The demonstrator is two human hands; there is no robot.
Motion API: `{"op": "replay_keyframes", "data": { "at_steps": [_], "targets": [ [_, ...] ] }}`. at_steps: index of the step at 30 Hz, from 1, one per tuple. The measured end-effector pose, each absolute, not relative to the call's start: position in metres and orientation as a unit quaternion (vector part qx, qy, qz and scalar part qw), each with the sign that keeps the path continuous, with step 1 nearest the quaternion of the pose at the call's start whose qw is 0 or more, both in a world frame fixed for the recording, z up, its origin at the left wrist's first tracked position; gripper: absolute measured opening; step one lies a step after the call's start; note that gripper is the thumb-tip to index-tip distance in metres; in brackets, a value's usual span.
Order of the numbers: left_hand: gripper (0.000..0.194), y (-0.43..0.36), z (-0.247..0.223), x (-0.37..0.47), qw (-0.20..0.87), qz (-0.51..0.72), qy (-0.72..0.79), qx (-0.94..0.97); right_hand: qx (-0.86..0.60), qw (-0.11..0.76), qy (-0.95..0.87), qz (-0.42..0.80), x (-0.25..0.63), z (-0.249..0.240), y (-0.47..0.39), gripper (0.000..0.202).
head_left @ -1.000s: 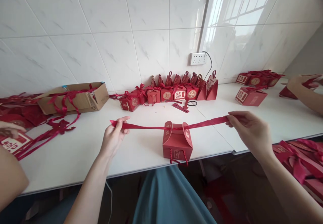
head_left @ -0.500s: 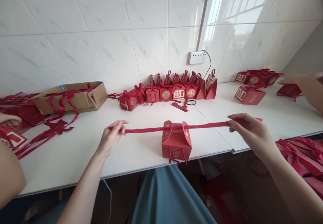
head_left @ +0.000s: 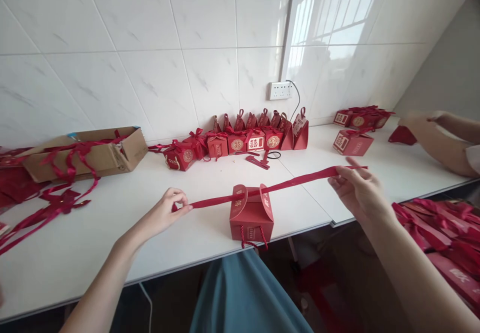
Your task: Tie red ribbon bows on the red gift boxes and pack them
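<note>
Red box (head_left: 252,219) w/ ribbon (head_left: 300,179) thru flaps (head_left: 267,202)

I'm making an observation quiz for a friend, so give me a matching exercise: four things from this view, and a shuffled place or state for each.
Things
1. red ribbon
2. brown cardboard box
3. white power strip
4. red gift box

Places and states
A. against the tiled wall
B. near the front edge of the table
C. pinched by the left hand and the right hand
D. loose ribbons hanging over its front

Pairs: 1-C, 2-D, 3-A, 4-B
</note>
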State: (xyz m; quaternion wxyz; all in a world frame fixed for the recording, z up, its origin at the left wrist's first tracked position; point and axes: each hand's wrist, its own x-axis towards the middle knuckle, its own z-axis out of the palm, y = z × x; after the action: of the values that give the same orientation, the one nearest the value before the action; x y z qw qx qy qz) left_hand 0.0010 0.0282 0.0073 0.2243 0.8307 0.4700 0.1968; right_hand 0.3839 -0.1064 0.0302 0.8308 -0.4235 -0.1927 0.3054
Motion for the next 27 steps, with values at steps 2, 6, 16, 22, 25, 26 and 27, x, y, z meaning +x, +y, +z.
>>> {"op": "replay_keyframes", "data": {
  "at_steps": [2, 6, 16, 22, 25, 26, 27],
  "targets": [
    [0.036, 0.030, 0.013, -0.002, 0.251, 0.206, 0.464, 0.825, -0.386, 0.833, -0.159, 0.364, 0.383, 0.035, -0.102, 0.036],
    [0.040, 0.030, 0.029, -0.013, 0.416, 0.207, 0.433, 0.772, -0.332, 0.819, -0.173, 0.436, 0.382, 0.047, -0.098, 0.016],
    [0.036, 0.025, 0.068, 0.016, 0.662, 0.411, 0.237, 0.580, -0.307, 0.783, -0.366, 0.398, 0.362, 0.081, -0.084, 0.028],
    [0.031, 0.028, 0.103, 0.065, 0.721, 0.415, 0.099, 0.546, -0.362, 0.702, -0.501, 0.353, 0.347, 0.096, -0.065, 0.036],
    [0.035, 0.035, 0.112, 0.083, 0.718, 0.412, 0.057, 0.557, -0.369, 0.669, -0.551, 0.335, 0.341, 0.101, -0.050, 0.032],
    [0.035, 0.037, 0.113, 0.089, 0.712, 0.414, 0.048, 0.564, -0.372, 0.660, -0.565, 0.326, 0.339, 0.102, -0.045, 0.030],
    [0.032, 0.040, 0.113, 0.093, 0.704, 0.419, 0.045, 0.572, -0.374, 0.653, -0.578, 0.314, 0.336, 0.104, -0.039, 0.027]
  ]
}}
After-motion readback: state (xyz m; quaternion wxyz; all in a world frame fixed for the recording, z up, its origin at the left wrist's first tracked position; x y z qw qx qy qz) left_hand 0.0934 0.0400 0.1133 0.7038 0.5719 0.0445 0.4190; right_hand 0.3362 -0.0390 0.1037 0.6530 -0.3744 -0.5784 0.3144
